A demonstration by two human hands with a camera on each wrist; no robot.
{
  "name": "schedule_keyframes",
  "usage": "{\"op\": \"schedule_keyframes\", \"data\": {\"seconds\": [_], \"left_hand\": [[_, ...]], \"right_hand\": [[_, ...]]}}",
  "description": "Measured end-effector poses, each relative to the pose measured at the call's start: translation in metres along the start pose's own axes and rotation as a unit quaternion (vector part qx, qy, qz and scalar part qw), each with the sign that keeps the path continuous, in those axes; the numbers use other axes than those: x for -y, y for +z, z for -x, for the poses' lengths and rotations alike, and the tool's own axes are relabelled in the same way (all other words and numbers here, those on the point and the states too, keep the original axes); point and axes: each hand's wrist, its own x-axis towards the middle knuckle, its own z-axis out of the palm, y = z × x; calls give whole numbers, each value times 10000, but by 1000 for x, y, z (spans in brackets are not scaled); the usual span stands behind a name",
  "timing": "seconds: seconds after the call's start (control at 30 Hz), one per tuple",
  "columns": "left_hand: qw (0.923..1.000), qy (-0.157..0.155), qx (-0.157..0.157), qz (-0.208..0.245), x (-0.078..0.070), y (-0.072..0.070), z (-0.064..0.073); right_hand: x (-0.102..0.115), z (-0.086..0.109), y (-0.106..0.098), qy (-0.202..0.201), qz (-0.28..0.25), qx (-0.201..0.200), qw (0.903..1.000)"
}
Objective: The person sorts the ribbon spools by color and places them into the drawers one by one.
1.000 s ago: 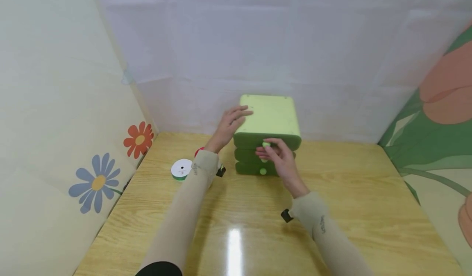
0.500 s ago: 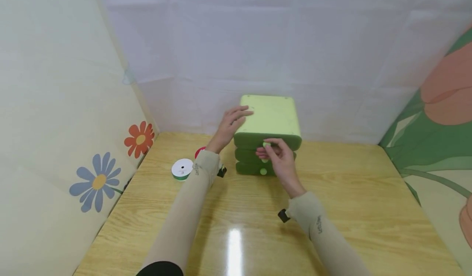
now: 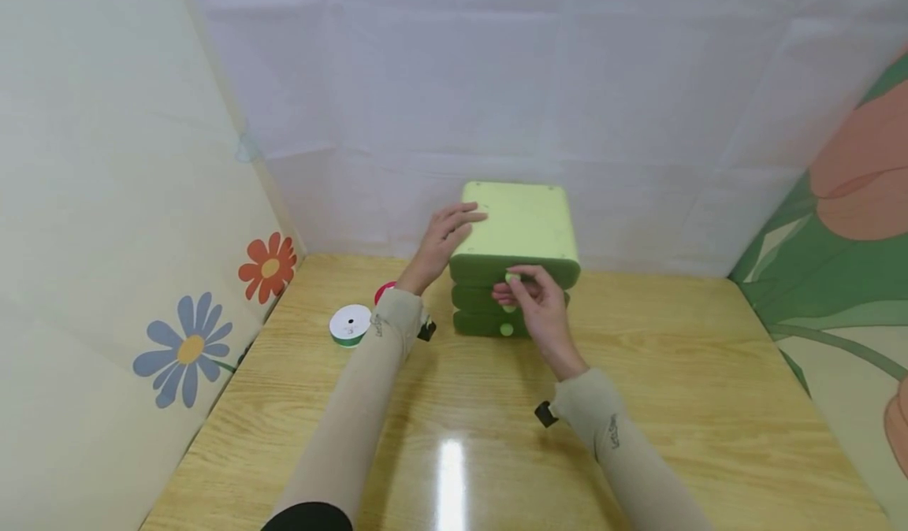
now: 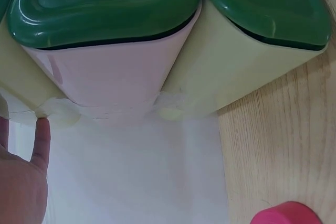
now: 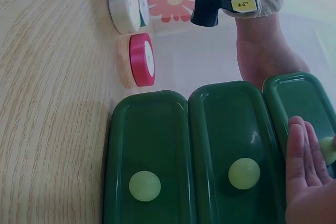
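A small green cabinet [image 3: 525,220] with three stacked drawers stands against the back wall. My left hand [image 3: 438,246] rests on its upper left edge, fingers extended across the pale top. At the front, my right hand [image 3: 546,310] pinches the round knob [image 3: 512,278] of the top drawer between thumb and index finger. The lower knobs [image 5: 244,173] show uncovered in the right wrist view. Seen from the left wrist, the dark green drawer fronts [image 4: 115,3] sit close to the pale drawer sides [image 4: 118,74], with thin dark gaps along the edge.
Left of the cabinet lie a white-faced spool with green ribbon [image 3: 350,324] and a red ribbon spool [image 3: 384,288], partly behind the left forearm. A white spool [image 5: 123,4] shows in the right wrist view. The wood-grain table [image 3: 489,421] stretches in front.
My right wrist and forearm have shifted slightly left, with the fingers staying on the top knob. The left hand and the cabinet look unmoved.
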Motion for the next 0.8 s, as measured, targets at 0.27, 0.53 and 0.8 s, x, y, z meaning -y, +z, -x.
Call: {"op": "schedule_keyframes", "data": {"seconds": [0.27, 0.53, 0.8], "left_hand": [[10000, 26, -13, -12, 0, 0, -1], [10000, 26, -16, 47, 1, 0, -1], [10000, 19, -23, 22, 3, 0, -2]], "right_hand": [[-1, -1, -1, -11, 88, 36, 10000], [-1, -1, -1, -16, 21, 41, 10000], [0, -1, -1, -2, 48, 9, 10000]]}}
